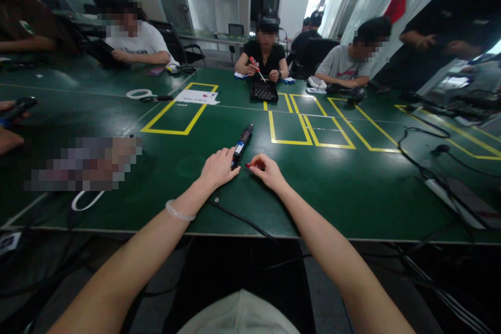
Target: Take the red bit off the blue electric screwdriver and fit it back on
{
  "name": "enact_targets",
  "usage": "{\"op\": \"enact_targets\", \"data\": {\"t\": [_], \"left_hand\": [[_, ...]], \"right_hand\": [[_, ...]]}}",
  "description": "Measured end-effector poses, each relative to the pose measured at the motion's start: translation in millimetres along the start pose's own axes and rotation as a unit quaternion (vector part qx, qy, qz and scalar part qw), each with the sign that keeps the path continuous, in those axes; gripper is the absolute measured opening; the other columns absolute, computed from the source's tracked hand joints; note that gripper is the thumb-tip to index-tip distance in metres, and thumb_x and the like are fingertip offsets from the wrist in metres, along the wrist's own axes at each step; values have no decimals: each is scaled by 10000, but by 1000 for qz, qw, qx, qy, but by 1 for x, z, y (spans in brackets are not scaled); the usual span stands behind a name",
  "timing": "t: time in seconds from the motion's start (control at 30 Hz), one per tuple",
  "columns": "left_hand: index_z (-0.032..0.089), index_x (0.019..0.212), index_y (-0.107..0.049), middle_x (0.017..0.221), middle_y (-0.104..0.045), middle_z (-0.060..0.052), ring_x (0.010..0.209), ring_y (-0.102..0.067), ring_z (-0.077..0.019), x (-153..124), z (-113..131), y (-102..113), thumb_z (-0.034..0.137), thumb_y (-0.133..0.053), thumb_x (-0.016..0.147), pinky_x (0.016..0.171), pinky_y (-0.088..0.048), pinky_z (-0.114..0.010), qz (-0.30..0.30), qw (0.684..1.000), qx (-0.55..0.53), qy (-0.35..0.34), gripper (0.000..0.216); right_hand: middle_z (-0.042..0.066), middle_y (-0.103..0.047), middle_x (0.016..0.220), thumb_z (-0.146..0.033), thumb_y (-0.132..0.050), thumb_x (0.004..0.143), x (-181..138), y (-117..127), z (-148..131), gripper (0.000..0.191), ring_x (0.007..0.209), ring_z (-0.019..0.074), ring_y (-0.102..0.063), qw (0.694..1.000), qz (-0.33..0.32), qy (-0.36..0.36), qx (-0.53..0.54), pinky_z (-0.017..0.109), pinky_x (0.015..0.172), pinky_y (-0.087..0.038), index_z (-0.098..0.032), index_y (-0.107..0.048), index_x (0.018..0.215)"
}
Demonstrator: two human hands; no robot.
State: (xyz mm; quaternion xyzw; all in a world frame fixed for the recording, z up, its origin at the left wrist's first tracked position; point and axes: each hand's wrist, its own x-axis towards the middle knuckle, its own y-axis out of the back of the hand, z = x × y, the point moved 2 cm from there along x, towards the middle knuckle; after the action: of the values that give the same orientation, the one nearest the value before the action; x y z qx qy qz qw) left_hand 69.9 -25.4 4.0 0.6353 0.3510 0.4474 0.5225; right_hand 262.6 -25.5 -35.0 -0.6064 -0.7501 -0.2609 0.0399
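My left hand (218,167) is closed around the lower end of a black electric screwdriver (243,141) with a blue and white label. The tool lies slanted over the green table, its thin tip pointing away from me. Close to its right, my right hand (268,171) pinches a small red piece (248,166) between thumb and fingertips. That piece is too small to name, and the fingers partly cover it. A thin black cord (245,221) runs along the table below my hands, with a small round metal piece (216,200) near its upper end.
Yellow tape (291,142) marks rectangles on the table (235,198). White paper (197,96) and a white ring (139,94) lie ahead to the left. Across from me, a person holds a red-handled screwdriver (256,67) over a black tray (264,98). Black cables (405,154) lie at right.
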Motion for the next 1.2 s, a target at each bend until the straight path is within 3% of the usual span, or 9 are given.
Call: {"op": "enact_targets", "data": {"t": [0.2,0.4,0.6,0.8,1.2], "left_hand": [[154,1447,-408,1256,-608,-143,1067,-611,-286,-4,10,-2,478,-522,916,877,-480,-380,9,998,-21,-60,633],[163,1441,-418,1233,-611,-128,1018,-623,-278,-6,14,0,485,-540,904,837,-485,-378,9,995,-33,-91,638],[156,1453,-402,1254,-600,-137,1033,-616,-284,-6,15,0,467,-556,892,848,-487,-389,5,995,-34,-93,660],[169,1452,-405,1263,-595,-142,1047,-612,-282,-6,15,-2,505,-521,919,852,-484,-386,10,995,-38,-91,640],[172,1431,-422,1242,-598,-144,1019,-618,-281,-7,16,1,559,-480,937,825,-477,-381,11,995,-32,-89,630]], "right_hand": [[-2,-595,848,-248,-650,820,-1,-3,-4,102,715,142,-542,1000,-8,26,-14,284,720,-457,-199,-572,866],[10,-574,879,-205,-639,845,-3,-5,-9,62,766,160,-547,994,-30,47,-92,290,746,-462,-203,-585,875],[36,-585,961,-170,-659,848,-3,-6,-12,49,835,174,-564,986,-34,59,-154,302,798,-469,-199,-637,881],[51,-608,985,-177,-667,873,-2,-5,-11,58,893,186,-590,986,-31,60,-152,332,871,-484,-201,-691,919],[47,-618,952,-187,-655,887,-3,-4,-13,18,886,186,-592,987,-25,66,-147,315,863,-480,-199,-669,886]]}}
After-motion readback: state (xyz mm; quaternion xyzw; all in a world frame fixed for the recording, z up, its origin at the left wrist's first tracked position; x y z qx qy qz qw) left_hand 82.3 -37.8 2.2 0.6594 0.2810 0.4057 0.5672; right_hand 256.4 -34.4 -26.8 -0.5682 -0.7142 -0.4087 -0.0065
